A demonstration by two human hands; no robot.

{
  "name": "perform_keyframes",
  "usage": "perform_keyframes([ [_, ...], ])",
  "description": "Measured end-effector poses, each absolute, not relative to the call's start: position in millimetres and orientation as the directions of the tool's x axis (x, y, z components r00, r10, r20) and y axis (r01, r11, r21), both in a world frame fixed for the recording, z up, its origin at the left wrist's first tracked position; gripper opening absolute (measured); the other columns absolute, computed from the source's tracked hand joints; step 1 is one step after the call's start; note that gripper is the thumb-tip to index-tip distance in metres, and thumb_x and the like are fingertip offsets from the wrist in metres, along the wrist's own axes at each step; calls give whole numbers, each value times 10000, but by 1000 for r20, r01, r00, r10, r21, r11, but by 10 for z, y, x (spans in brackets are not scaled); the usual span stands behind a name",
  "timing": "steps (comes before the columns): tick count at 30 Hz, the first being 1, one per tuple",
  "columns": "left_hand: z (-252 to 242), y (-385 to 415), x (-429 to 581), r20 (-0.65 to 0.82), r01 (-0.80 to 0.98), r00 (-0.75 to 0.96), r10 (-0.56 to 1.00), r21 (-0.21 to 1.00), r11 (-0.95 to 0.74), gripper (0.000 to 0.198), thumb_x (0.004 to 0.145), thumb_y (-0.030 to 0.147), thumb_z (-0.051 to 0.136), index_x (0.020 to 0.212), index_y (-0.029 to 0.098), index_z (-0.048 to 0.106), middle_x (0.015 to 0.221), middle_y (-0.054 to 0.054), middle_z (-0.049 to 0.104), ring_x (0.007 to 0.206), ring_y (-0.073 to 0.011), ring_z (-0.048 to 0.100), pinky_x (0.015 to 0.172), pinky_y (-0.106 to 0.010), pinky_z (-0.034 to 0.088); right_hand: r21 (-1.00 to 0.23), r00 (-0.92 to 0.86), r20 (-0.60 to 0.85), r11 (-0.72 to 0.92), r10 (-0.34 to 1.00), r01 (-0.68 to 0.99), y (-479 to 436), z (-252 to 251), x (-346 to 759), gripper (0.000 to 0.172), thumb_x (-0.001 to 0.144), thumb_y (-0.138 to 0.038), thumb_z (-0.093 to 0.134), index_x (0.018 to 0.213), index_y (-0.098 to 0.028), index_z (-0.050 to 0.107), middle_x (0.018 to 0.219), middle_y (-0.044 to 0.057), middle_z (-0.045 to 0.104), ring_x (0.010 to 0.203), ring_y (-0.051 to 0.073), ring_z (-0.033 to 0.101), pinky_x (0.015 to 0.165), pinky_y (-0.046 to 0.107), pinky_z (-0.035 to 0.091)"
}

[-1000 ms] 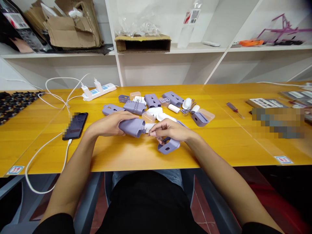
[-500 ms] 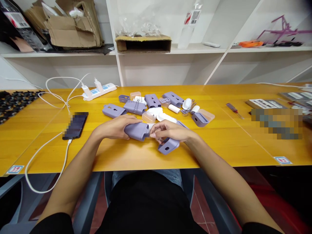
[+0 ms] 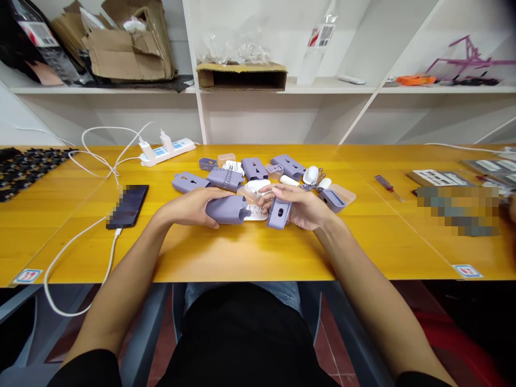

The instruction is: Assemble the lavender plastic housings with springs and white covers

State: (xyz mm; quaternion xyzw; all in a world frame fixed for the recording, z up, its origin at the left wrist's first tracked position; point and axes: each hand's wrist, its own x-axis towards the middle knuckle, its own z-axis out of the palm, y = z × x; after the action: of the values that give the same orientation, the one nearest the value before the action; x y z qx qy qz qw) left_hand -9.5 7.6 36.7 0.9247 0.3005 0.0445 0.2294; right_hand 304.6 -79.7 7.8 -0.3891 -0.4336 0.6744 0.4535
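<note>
My left hand (image 3: 193,208) is wrapped around a purple plastic housing (image 3: 227,210), whose open end faces right. Just to the right, my right hand (image 3: 302,207) grips a smaller purple end piece (image 3: 279,213) with a dark oval hole toward me. A short gap separates the two parts. Between and behind them lies a white plate with a spring (image 3: 257,212). Other purple housings (image 3: 255,169) with keyhole slots lie beyond my hands, among white parts (image 3: 311,174), loose springs and clear orange-tinted caps (image 3: 344,194).
A phone (image 3: 129,207) on a white cable lies left, near a power strip (image 3: 169,151). To the right are a screwdriver (image 3: 389,187) and a grey tray of white parts (image 3: 437,177). Black parts (image 3: 32,169) cover the far left. Shelves behind hold cardboard boxes (image 3: 129,54) and a bottle (image 3: 318,48).
My right hand has turned and lifted the end piece slightly, bringing it upright and nearer the housing's open end. My left hand keeps its hold on the housing. The view has shifted a little.
</note>
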Motion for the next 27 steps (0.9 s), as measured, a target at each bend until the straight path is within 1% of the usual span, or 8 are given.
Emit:
perform_keyframes([
  [3, 388, 77, -102, -53, 531, 815, 578, 470, -705, 974, 768, 393, 914, 1661, 293, 539, 1688, -87, 586, 1530, -365, 561, 1260, -470, 424, -933, -215, -81, -150, 973, -327, -795, 90, 3051, 453, 790, -390, 988, 1132, -210, 753, 1088, 79, 796, 886, 228, 769, 699, 362, 677],
  [5, 407, 67, -104, -51, 547, 798, 600, 480, -686, 983, 764, 409, 919, 1664, 302, 537, 1714, -76, 561, 1558, -361, 538, 1283, -466, 405, -933, -176, -24, -86, 984, -350, -804, 96, 3034, 486, 767, -350, 1005, 1157, -230, 740, 1139, 80, 785, 926, 247, 768, 698, 397, 695],
  [9, 434, 42, -102, -42, 581, 760, 648, 491, -649, 997, 746, 421, 925, 1660, 296, 547, 1736, -64, 537, 1590, -360, 514, 1315, -462, 379, -953, -137, 76, 31, 988, -302, -826, 80, 2991, 588, 710, -267, 1041, 1208, -268, 729, 1345, 86, 737, 1062, 245, 760, 797, 382, 703],
  [13, 450, 28, -99, -48, 593, 752, 657, 486, -642, 1008, 736, 429, 927, 1662, 319, 546, 1730, -48, 547, 1588, -363, 522, 1312, -472, 395, -974, -173, 118, 81, 978, -210, -814, 17, 2987, 775, 621, -199, 1070, 1293, -304, 698, 1474, 75, 667, 1092, 233, 750, 893, 387, 697],
  [18, 466, 8, -89, -60, 602, 750, 659, 475, -642, 1004, 735, 436, 933, 1656, 303, 557, 1713, -54, 568, 1558, -354, 556, 1291, -450, 422, -987, -211, 132, 107, 969, -123, -809, -4, 2986, 834, 642, -218, 1058, 1357, -318, 640, 1639, 93, 561, 1202, 277, 756, 1015, 471, 689],
  [20, 462, 2, -82, -59, 599, 752, 656, 475, -644, 999, 734, 439, 936, 1651, 301, 563, 1705, -56, 577, 1545, -351, 568, 1284, -450, 431, -990, -239, 124, 103, 963, -98, -822, 13, 2971, 825, 651, -230, 1057, 1353, -314, 632, 1649, 102, 561, 1260, 307, 748, 1061, 517, 675],
  [23, 442, -4, -67, -43, 564, 777, 628, 492, -664, 976, 741, 432, 931, 1642, 327, 570, 1700, -37, 585, 1544, -340, 571, 1283, -448, 435, -993, -265, 119, 109, 957, -55, -839, 29, 2934, 798, 661, -253, 1056, 1338, -304, 637, 1581, 107, 626, 1313, 325, 726, 1127, 562, 643],
  [27, 420, -15, -44, -30, 541, 792, 610, 498, -678, 966, 749, 436, 924, 1642, 335, 567, 1703, -33, 581, 1554, -336, 562, 1288, -451, 432, -995, -278, 103, 98, 955, -33, -836, 9, 2880, 788, 676, -294, 1052, 1340, -306, 629, 1525, 101, 667, 1307, 322, 728, 1164, 593, 618],
])
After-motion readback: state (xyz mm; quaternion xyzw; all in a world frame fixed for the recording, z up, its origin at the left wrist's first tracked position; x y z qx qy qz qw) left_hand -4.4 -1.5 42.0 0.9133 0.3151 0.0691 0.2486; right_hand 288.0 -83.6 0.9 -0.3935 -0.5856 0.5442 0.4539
